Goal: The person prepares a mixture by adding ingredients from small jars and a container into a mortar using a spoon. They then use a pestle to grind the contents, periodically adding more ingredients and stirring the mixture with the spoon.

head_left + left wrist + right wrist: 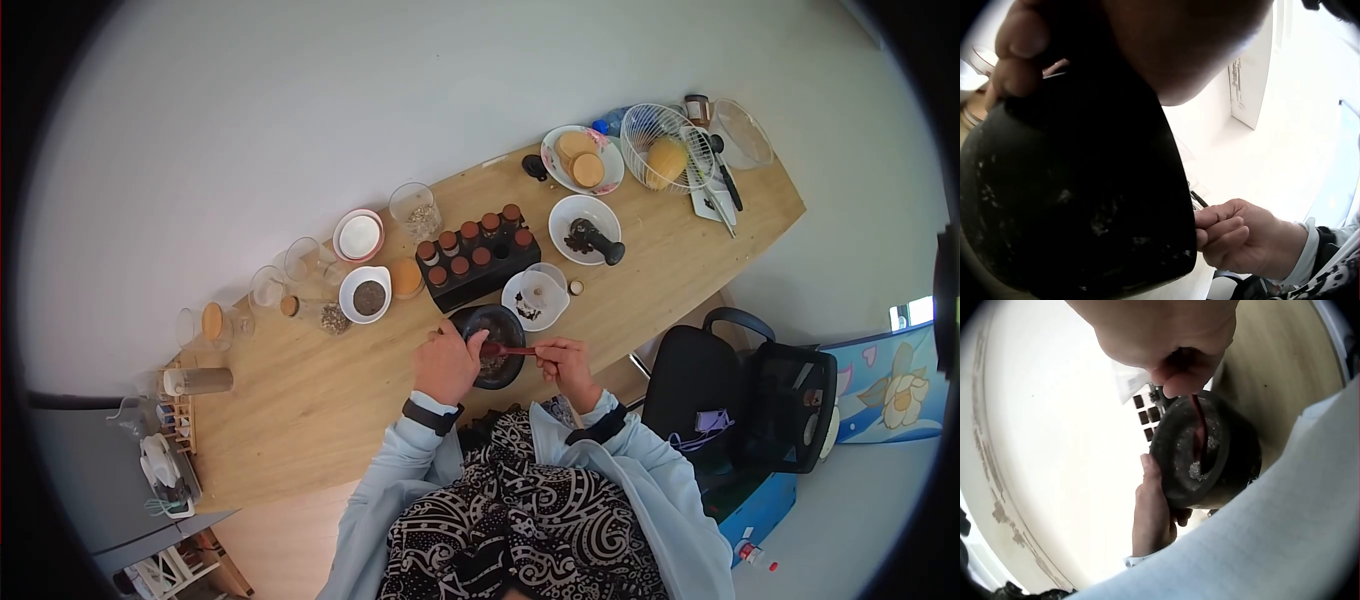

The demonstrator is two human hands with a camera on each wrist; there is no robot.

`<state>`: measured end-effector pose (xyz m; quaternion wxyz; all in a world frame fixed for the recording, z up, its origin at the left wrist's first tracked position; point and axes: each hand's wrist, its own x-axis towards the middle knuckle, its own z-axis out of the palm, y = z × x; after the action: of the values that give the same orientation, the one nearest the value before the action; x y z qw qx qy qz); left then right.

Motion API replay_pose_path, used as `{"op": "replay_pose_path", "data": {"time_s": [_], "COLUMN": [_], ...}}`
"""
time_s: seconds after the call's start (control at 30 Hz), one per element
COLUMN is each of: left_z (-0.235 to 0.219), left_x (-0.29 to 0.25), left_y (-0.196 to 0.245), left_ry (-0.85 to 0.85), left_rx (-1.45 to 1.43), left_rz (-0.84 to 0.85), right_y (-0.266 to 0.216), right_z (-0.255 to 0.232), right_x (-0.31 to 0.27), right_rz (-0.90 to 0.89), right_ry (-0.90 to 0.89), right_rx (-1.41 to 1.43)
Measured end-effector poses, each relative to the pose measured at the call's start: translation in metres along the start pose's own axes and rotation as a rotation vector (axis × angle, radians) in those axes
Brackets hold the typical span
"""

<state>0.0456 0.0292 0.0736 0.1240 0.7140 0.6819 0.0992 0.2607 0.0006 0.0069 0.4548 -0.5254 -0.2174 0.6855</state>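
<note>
My left hand (pixel 447 367) grips a dark stone mortar (pixel 1091 194) by its rim, thumb over the edge. The mortar is tipped, its mouth facing the right hand in the right wrist view. With curled fingers, my right hand (pixel 567 366) pinches the handle of a dark red spoon (pixel 1200 425), whose bowl is inside the mortar. Greyish crushed bits (pixel 1195 470) cling to the inner wall near the spoon. Just beyond the mortar stands a white bowl (pixel 549 318) with dark bits and a small clear cup (pixel 545 288) in it.
A black rack (pixel 460 293) of brown-capped jars stands behind the mortar. Further right, a white bowl (pixel 565 208) holds a black pestle (pixel 604 245). Bowls and glass jars line the table's left, including a bowl of dark grains (pixel 369 298). An office chair (pixel 690 380) stands at right.
</note>
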Motion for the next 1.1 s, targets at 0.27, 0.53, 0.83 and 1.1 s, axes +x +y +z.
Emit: {"op": "replay_pose_path", "data": {"time_s": [0.27,0.53,0.83,1.1], "left_z": [-0.004,-0.005,-0.008,-0.005], "left_x": [-0.003,-0.003,-0.001,-0.001], "left_y": [0.0,-0.005,-0.005,-0.01], "left_ry": [-0.03,-0.027,-0.029,-0.022], "left_rx": [-0.021,-0.055,-0.062,-0.079], "left_rz": [-0.015,-0.041,-0.054,-0.05], "right_y": [0.015,0.006,-0.044,-0.096], "right_z": [-0.005,-0.012,-0.018,-0.025], "right_x": [0.011,0.005,-0.034,-0.048], "right_rz": [0.04,-0.028,-0.1,-0.298], "right_ry": [-0.06,-0.044,-0.002,0.131], "right_rx": [0.17,0.12,0.158,0.169]}}
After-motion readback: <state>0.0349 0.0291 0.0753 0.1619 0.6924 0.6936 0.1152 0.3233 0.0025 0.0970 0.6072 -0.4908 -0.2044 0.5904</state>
